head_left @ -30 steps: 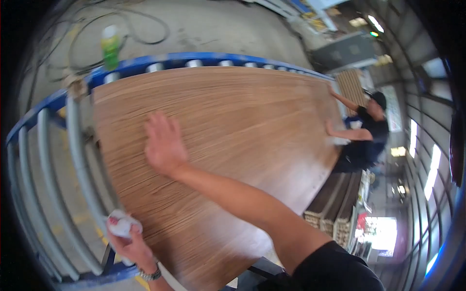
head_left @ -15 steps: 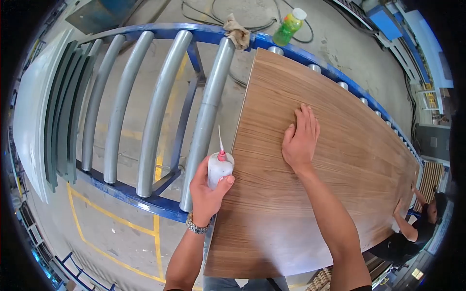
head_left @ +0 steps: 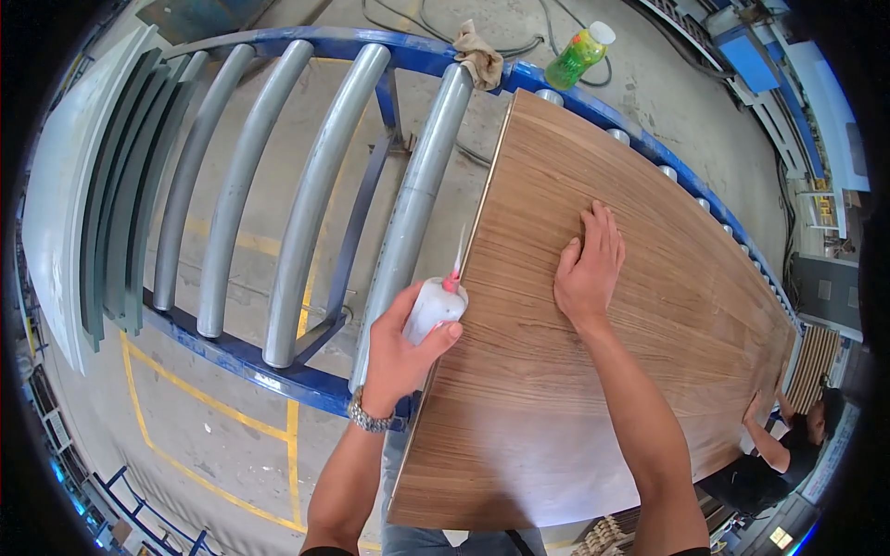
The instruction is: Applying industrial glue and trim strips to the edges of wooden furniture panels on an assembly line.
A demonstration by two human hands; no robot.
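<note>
The left hand (head_left: 399,345) holds a white squeeze bottle (head_left: 432,310), its fingers curled narrowly around the body. The bottle is just beside the left end edge (head_left: 489,176) of a wood-grain panel (head_left: 524,357), and its thin nozzle (head_left: 460,248) points upward and away, almost along this edge. Whether the nozzle tip touches the edge, it is not possible to tell. The panel lies flat on a roller conveyor (head_left: 422,176), with its long axis going to the right, toward 1 co-worker (head_left: 799,459) at the far end. Of the 2 hands, the left is nearer to this edge. The right hand (head_left: 591,273) rests flat upon the panel, holding nothing, the fingers close together and the thumb apart.
</note>
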